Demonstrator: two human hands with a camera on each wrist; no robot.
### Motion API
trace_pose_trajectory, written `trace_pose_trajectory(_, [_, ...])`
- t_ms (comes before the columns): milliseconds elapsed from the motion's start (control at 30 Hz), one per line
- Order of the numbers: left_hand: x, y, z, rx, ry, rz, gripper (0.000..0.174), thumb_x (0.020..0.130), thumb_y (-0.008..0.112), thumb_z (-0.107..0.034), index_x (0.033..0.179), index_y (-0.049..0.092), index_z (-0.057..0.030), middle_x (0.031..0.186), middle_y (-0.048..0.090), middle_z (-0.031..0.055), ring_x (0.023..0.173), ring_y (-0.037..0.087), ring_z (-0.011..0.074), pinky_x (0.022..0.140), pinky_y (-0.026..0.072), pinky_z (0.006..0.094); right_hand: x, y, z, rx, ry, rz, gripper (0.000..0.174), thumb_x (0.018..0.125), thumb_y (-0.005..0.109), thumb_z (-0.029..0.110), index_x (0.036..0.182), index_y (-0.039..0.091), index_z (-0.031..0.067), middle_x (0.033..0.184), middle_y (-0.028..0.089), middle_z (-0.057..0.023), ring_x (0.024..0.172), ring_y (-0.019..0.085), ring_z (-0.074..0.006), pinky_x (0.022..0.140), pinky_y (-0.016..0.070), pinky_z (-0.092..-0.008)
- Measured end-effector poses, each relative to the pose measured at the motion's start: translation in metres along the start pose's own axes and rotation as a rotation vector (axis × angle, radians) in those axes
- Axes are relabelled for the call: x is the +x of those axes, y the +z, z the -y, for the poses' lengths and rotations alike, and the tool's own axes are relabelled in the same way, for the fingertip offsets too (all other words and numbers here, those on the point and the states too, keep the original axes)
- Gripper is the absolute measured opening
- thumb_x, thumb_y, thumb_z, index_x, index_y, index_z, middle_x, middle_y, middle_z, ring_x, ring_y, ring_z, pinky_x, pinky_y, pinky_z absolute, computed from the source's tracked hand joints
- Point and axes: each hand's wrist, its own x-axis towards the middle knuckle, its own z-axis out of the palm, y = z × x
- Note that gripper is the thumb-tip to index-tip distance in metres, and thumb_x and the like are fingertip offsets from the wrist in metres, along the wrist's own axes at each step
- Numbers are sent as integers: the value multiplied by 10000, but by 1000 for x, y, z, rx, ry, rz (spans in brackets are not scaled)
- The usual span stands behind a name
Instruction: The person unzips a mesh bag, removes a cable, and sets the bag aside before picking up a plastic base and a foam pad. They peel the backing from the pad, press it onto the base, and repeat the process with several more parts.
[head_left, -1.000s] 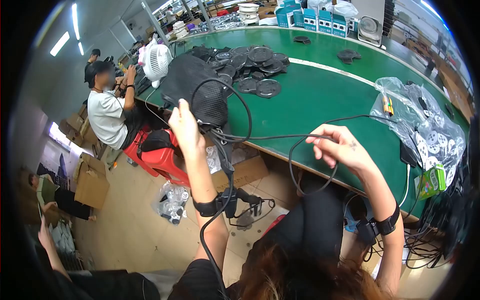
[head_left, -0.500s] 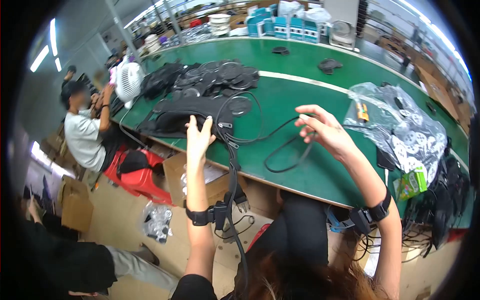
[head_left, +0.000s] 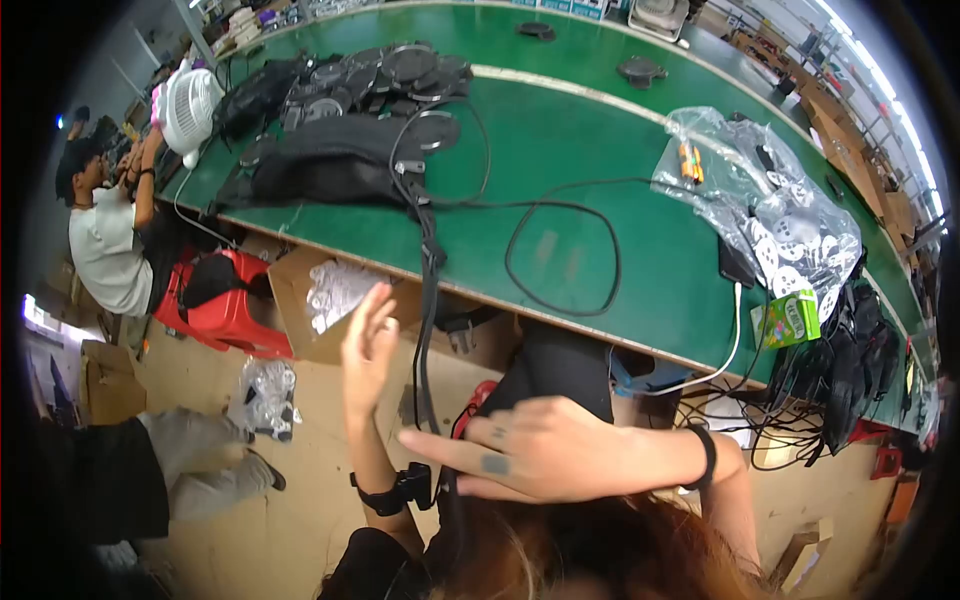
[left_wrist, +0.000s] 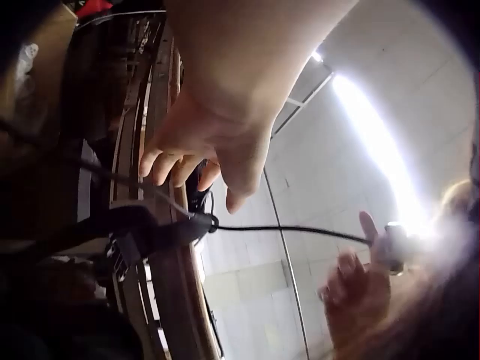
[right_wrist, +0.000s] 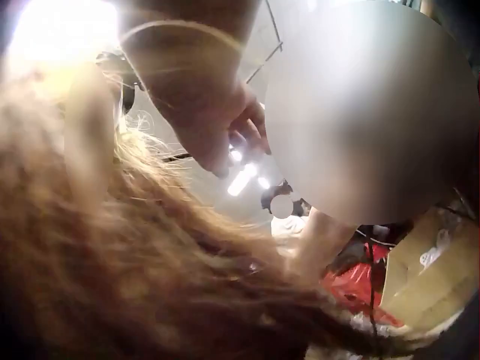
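over the near edge of the green desk (head_left: 560, 130) a black cable (head_left: 427, 330) hangs, just right of the loosely spread, empty left hand (head_left: 368, 360) and behind the right hand (head_left: 545, 450), whose grip is unclear.

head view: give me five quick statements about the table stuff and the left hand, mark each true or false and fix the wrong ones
1. A black cable makes a loop on the green table. True.
2. The left hand is pressed flat on the green table. False: it is raised off it, outside the near edge.
3. The left hand holds nothing. True.
4. The green packet is on the floor. False: it lies on the green table, by the clear plastic bag.
5. The clear plastic bag is on the table's right side in this view. True.
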Motion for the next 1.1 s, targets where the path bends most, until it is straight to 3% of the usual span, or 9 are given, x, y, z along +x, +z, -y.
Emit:
trace_pose_trajectory(100, [-13,23,-3,376,279,92,654,791,623,-118,1361,319,-19,1412,288,191,1284,316,325,1030,280,406,22,20,-10,-231,-125,-190,325,830,558,254,1125,561,121,715,464,6,606,505,-119,485,398,-222])
trace_pose_trajectory(167, [-11,35,-41,561,266,91,733,738,671,-171,1370,320,-51,1440,207,208,1306,237,387,1052,226,439,32,20,-10,-259,-69,-312,253,809,587,284,988,585,105,727,466,0,629,502,-122,499,399,-223])
trace_pose_trajectory(300, [28,29,-46,815,425,97,723,713,694,-253,1357,378,-175,1460,149,205,1305,180,451,1043,185,536,24,6,-7,-39,28,-266,219,735,676,238,858,571,91,833,528,-60,713,541,-201,608,449,-274])
trace_pose_trajectory(400, [66,33,-35,965,475,175,682,709,685,-320,1330,404,-303,1470,115,199,1322,144,454,1031,137,605,16,-6,-1,9,22,-325,238,714,693,217,845,557,72,897,554,-67,767,560,-235,647,470,-303])
trace_pose_trajectory(667, [96,34,-17,890,420,58,638,729,575,-68,1300,405,-299,1471,226,30,1320,274,333,1021,175,609,-7,-15,21,-101,7,-361,154,729,629,203,782,555,79,881,521,-28,821,525,-196,679,464,-280])
trace_pose_trajectory(767, [96,33,-18,875,417,59,644,724,570,-39,1294,409,-293,1475,216,28,1323,281,303,1012,187,613,-14,-19,30,-119,35,-244,169,721,601,173,860,589,77,961,553,-51,841,536,-189,733,470,-291])
trace_pose_trajectory(833, [94,36,-21,863,395,58,615,734,556,-22,1278,418,-273,1470,229,26,1332,273,264,1006,181,623,-22,-17,42,-64,-47,-307,317,721,552,142,1027,595,71,1121,551,-100,883,543,-184,788,465,-294])
trace_pose_trajectory(900, [96,36,-14,902,429,34,602,745,557,-29,1276,411,-273,1469,231,28,1334,267,261,1003,186,618,-36,-22,59,-71,-61,-199,585,730,494,93,1311,425,93,1338,408,-164,934,547,-197,838,440,-287])
trace_pose_trajectory(1100, [86,43,-18,883,538,-28,687,774,579,-68,1382,281,-178,1467,216,101,1338,243,291,1012,228,557,-95,-45,81,73,255,128,568,844,450,104,1390,295,127,1407,253,-239,941,573,-319,849,449,-360])
